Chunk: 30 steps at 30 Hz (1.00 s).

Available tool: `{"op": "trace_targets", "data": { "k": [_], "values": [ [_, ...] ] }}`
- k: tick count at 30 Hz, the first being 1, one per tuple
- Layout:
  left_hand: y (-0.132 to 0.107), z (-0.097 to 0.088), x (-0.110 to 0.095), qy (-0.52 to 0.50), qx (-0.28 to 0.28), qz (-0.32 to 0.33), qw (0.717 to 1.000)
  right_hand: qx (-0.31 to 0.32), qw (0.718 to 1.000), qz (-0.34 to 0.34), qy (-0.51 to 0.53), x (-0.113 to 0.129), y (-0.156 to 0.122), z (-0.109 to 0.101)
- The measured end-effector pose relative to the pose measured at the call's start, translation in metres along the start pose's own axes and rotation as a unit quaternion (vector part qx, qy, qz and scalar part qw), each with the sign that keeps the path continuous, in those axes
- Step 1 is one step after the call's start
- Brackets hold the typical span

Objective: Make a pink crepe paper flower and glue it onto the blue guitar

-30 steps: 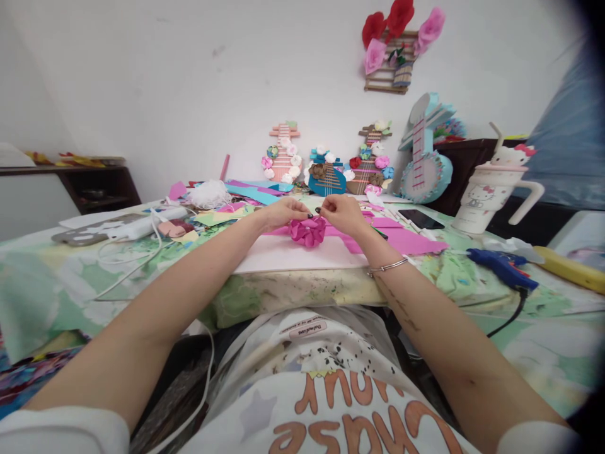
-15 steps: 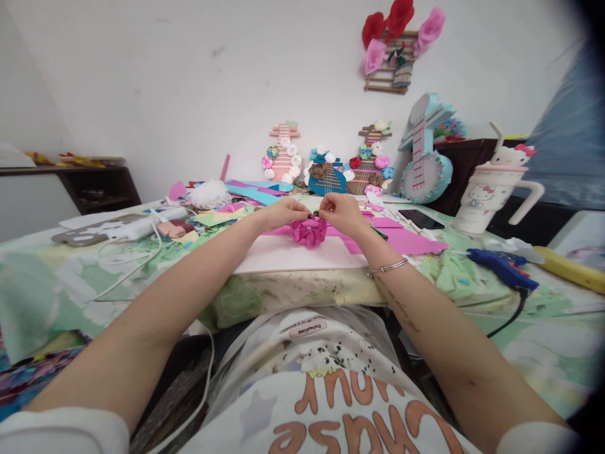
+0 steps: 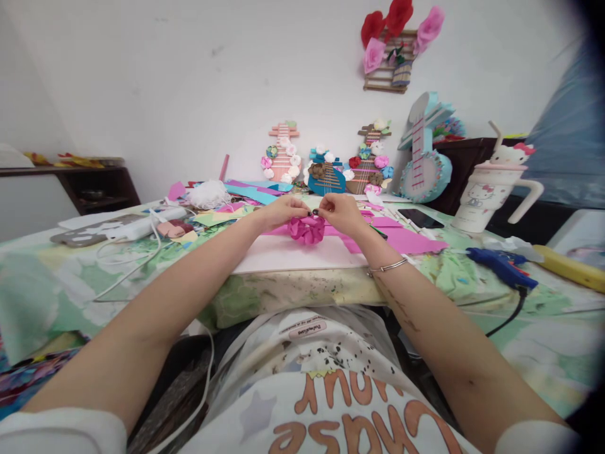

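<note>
Hands on a pink flower [image 3: 307,230]: left hand [image 3: 278,211] grips its upper edge from 10 o'clock and right hand [image 3: 343,213] from 2 o'clock, with fingertips pinched on the petals and nearly meeting over the top. Flower sits low on a white board [image 3: 293,254] at the near edge of the table [image 3: 70,277], with a pink sheet [image 3: 406,239] just beside it at 3 o'clock. Phone [image 3: 420,219] lies at 2 o'clock of the flower, cup [image 3: 486,195] stands beyond it, and glue gun [image 3: 501,268] lies well apart at 4 o'clock.
</note>
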<state>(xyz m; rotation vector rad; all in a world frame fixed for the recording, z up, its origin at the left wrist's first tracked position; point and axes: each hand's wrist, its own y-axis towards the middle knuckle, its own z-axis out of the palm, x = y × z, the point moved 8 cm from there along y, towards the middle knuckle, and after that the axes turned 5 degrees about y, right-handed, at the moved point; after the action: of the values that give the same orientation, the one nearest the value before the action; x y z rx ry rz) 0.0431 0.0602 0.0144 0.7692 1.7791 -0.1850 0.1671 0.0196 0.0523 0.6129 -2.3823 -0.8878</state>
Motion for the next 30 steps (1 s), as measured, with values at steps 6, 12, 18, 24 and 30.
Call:
{"op": "trace_targets", "data": {
  "k": [6,12,18,24,30],
  "values": [
    [0.000,0.005,0.004,-0.033,0.031,-0.014,0.999,0.008,1.000,-0.004,-0.002,-0.001,0.000,0.001],
    [-0.002,0.008,0.004,-0.050,0.045,-0.019,0.998,0.005,1.000,-0.010,-0.002,-0.001,0.000,0.001],
    [-0.003,0.008,0.002,-0.042,0.047,-0.016,0.998,0.002,1.000,-0.010,0.013,-0.001,0.001,0.001],
    [-0.001,0.002,0.002,-0.022,0.015,-0.004,1.000,-0.005,1.000,-0.013,0.025,0.002,-0.001,-0.002],
    [0.001,-0.002,0.001,-0.006,-0.015,-0.001,1.000,-0.017,1.000,-0.017,0.018,0.004,-0.001,-0.004]
  ]
}}
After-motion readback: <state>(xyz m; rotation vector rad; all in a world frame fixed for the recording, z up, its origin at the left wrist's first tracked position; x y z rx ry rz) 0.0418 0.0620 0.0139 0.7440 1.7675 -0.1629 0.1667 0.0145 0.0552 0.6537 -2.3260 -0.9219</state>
